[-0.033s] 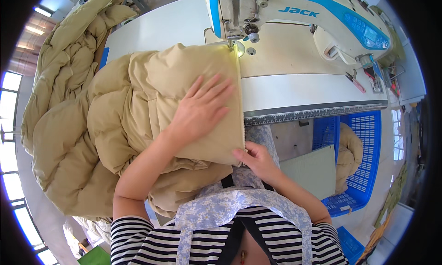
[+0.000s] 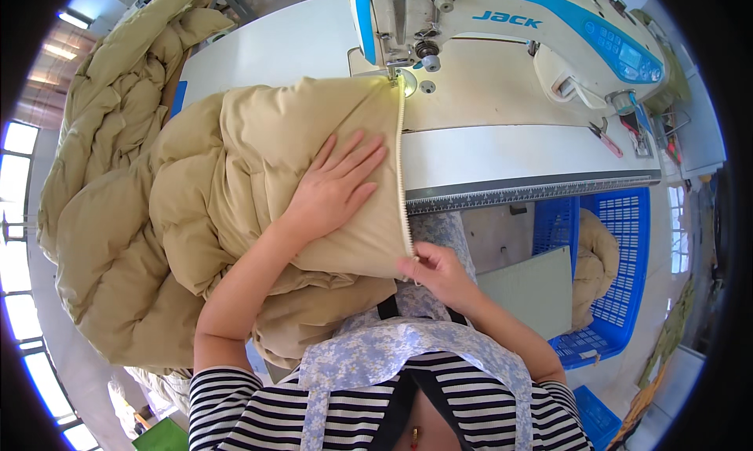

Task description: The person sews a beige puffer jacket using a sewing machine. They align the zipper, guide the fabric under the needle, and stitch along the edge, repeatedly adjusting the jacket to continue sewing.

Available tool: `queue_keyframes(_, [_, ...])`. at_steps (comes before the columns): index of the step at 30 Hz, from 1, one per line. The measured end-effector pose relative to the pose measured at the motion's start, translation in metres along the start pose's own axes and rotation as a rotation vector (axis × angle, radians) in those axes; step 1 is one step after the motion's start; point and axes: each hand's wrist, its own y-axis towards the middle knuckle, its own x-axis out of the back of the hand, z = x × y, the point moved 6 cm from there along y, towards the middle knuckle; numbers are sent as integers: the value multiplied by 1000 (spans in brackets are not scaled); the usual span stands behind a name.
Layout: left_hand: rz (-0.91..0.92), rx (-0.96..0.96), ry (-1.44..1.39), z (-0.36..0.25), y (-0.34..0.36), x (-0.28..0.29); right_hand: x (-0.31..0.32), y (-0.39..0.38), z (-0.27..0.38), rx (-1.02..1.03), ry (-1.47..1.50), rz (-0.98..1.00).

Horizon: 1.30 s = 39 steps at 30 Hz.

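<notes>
The left hand (image 2: 335, 186) is lying spread on the puffy tan cloth (image 2: 274, 141), the right hand (image 2: 439, 272) is pinching the zipper's (image 2: 401, 161) near end, and the cloth's far corner is sitting under a sewing machine (image 2: 471, 29) with blue letters (image 2: 507, 19).

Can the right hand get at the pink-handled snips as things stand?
Probably, with a stretch: nothing seems to bar the way across the table to the snips, though the right hand would first have to release the zipper.
</notes>
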Motion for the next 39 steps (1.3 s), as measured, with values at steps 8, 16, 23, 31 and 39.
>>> queue_keyframes(8, [9,-43,84,10,-13,-3,-2,-10,16,343,-332,13])
queue_keyframes(16, [316,425,-323,-9,28,40,-66,-16,104,195,362,458])
queue_keyframes(23, [175,612,-581,18,5,26,-62,-1,88,444,-22,294])
queue_keyframes(31, [-76,539,-294,-1,8,35,-11,54,90,636,-241,-310])
queue_keyframes(39, [-123,474,-210,0,34,33,-23,59,108,656,-502,-228])
